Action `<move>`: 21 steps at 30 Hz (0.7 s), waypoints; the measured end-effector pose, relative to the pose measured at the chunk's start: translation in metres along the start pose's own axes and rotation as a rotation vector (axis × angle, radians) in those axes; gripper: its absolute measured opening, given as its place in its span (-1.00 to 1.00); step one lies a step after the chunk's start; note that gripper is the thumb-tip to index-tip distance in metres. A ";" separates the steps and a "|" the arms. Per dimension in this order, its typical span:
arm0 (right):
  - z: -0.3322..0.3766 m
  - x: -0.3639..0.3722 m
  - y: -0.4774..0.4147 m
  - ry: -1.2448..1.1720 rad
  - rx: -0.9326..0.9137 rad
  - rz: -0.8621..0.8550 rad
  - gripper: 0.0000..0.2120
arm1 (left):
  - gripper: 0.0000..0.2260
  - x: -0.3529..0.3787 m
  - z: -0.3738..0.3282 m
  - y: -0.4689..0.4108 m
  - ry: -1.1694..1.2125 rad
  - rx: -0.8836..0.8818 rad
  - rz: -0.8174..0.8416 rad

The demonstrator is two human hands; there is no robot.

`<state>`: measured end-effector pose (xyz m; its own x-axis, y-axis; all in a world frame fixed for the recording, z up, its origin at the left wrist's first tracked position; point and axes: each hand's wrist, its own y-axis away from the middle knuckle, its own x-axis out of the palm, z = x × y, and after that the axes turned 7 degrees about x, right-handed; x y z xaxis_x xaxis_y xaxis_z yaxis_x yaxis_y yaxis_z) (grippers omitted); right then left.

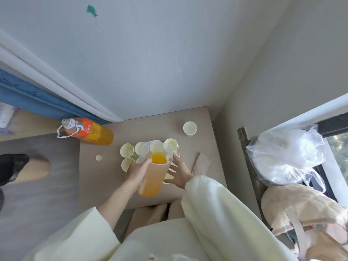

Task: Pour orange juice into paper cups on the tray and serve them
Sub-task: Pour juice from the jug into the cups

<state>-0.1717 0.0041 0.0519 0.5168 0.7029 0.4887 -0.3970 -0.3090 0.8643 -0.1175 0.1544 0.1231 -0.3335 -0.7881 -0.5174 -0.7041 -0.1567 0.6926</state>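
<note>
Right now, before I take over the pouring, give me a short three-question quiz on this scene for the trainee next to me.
1. True or false: the left hand grips the pitcher holding orange juice.
2. Where does the lone paper cup stand? A) on the table, beyond the clustered cups and to their right; B) inside the pitcher; C) in the right hand.
3. Fill in: the right hand's fingers are spread beside the pitcher, so that hand is ____ (open/shut).

Key: 1 true; 2 A; 3 open.
</note>
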 end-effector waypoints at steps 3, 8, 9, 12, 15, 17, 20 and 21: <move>0.002 -0.001 -0.004 -0.005 0.024 -0.012 -0.48 | -0.57 0.002 0.000 -0.002 -0.001 -0.013 0.021; 0.003 -0.003 -0.010 -0.024 0.031 -0.014 -0.49 | -0.53 0.006 0.004 -0.010 0.028 -0.027 0.023; 0.003 -0.002 -0.010 -0.025 0.036 -0.013 -0.49 | -0.52 0.006 0.004 -0.012 0.031 -0.033 0.027; 0.004 -0.001 -0.012 -0.031 0.045 -0.009 -0.52 | -0.49 0.005 0.002 -0.015 0.015 -0.037 0.030; 0.005 -0.001 -0.014 -0.045 0.056 -0.010 -0.55 | -0.51 0.007 0.002 -0.021 0.013 -0.040 0.035; 0.006 -0.001 -0.016 -0.052 0.062 -0.017 -0.58 | -0.52 0.008 0.001 -0.023 0.010 -0.043 0.040; 0.006 0.001 -0.018 -0.063 0.071 -0.039 -0.56 | -0.51 0.009 0.001 -0.026 -0.007 -0.040 0.049; 0.006 0.001 -0.019 -0.068 0.075 -0.046 -0.53 | -0.50 0.009 0.000 -0.026 -0.011 -0.039 0.049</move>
<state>-0.1592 0.0071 0.0371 0.5842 0.6735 0.4529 -0.3151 -0.3260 0.8913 -0.1021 0.1511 0.1003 -0.3736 -0.7891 -0.4877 -0.6618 -0.1417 0.7362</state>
